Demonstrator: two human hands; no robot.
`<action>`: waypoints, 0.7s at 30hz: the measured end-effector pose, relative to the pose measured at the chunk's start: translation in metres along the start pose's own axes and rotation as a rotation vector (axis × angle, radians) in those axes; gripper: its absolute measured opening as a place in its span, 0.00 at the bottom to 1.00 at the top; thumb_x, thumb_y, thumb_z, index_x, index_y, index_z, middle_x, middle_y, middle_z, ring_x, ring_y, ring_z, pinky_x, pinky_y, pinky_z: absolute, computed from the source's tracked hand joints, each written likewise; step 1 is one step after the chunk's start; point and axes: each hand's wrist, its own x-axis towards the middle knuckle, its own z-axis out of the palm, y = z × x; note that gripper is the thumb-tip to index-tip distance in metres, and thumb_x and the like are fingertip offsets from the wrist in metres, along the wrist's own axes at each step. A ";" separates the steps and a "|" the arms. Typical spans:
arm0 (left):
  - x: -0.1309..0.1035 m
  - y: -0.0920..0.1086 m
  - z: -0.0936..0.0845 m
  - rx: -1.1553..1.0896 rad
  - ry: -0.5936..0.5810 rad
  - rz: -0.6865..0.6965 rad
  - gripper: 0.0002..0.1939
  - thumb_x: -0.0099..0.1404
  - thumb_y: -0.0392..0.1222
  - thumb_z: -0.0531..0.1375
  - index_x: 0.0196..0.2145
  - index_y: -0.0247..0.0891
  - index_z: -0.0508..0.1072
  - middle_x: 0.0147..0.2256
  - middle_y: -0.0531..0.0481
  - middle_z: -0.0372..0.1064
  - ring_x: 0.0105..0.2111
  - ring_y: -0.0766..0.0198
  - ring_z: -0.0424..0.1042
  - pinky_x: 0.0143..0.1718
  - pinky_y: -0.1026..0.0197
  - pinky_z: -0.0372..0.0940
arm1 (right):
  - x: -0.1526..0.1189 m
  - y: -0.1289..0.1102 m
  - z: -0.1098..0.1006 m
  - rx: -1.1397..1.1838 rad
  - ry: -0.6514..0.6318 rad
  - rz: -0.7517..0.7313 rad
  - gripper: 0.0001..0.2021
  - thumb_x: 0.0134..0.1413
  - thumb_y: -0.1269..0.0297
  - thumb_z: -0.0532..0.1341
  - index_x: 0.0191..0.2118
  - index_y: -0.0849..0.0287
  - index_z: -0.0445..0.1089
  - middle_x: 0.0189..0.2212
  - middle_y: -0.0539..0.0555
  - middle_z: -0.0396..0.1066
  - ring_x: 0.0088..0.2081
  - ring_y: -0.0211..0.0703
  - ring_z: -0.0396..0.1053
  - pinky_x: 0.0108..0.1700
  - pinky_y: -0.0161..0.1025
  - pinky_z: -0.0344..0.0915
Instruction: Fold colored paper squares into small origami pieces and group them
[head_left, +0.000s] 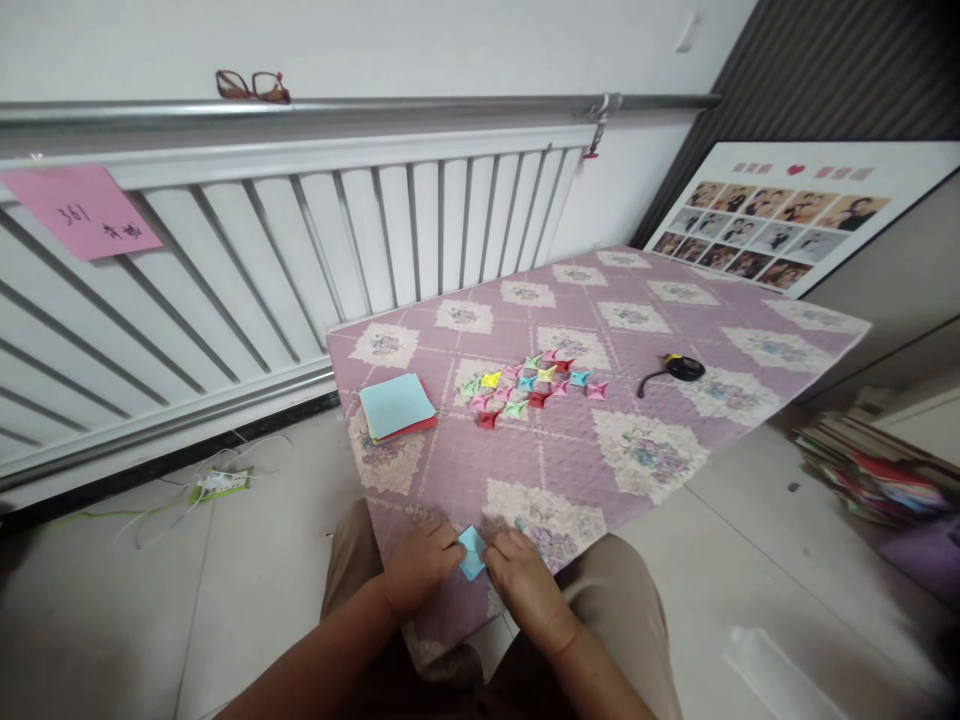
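Note:
A small folded square of light blue paper [472, 553] lies on the purple flowered tablecloth near the table's front edge, one corner pointing toward me. My left hand [424, 562] presses on its left corner with the fingers curled together. On the right corner, the bent fingers of my right hand [517, 568] hold the paper. The fingertips partly cover both corners. Farther up the table, several small folded paper stars [527, 382] in pink, red, green, yellow and blue sit in loose rows. To their left is a stack of square coloured paper [397, 406], a light blue sheet on top.
A black tape measure [684, 368] with a strap rests on the table's right side. Behind the table runs a white radiator [420, 225] with a pink note [82, 212]. Glasses [253, 87] sit on the pipe above. A photo board [780, 215] leans at the right.

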 end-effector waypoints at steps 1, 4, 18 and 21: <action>-0.001 0.000 0.001 0.003 0.012 -0.001 0.08 0.71 0.39 0.52 0.38 0.40 0.71 0.36 0.51 0.66 0.38 0.61 0.63 0.38 0.60 0.59 | 0.000 0.000 0.000 0.001 -0.002 -0.006 0.08 0.57 0.70 0.60 0.27 0.57 0.66 0.28 0.49 0.65 0.33 0.41 0.59 0.38 0.38 0.56; -0.003 0.000 0.006 0.007 0.044 -0.010 0.08 0.70 0.39 0.53 0.38 0.40 0.71 0.35 0.51 0.67 0.37 0.61 0.63 0.37 0.61 0.59 | -0.002 0.002 0.001 0.001 0.001 -0.015 0.07 0.57 0.71 0.60 0.28 0.57 0.67 0.28 0.49 0.65 0.33 0.40 0.59 0.38 0.38 0.57; -0.019 0.010 0.011 0.059 0.107 -0.003 0.12 0.69 0.37 0.54 0.50 0.39 0.66 0.41 0.47 0.67 0.41 0.59 0.64 0.42 0.57 0.63 | -0.012 -0.003 0.000 0.033 0.048 0.010 0.07 0.57 0.73 0.58 0.38 0.56 0.70 0.35 0.52 0.69 0.38 0.44 0.64 0.43 0.42 0.63; -0.024 0.014 0.007 0.063 0.070 -0.016 0.16 0.69 0.37 0.53 0.54 0.38 0.63 0.44 0.45 0.65 0.44 0.56 0.64 0.43 0.55 0.63 | -0.016 -0.008 0.000 0.012 0.070 0.036 0.09 0.57 0.73 0.57 0.41 0.55 0.70 0.38 0.54 0.70 0.41 0.45 0.65 0.46 0.44 0.63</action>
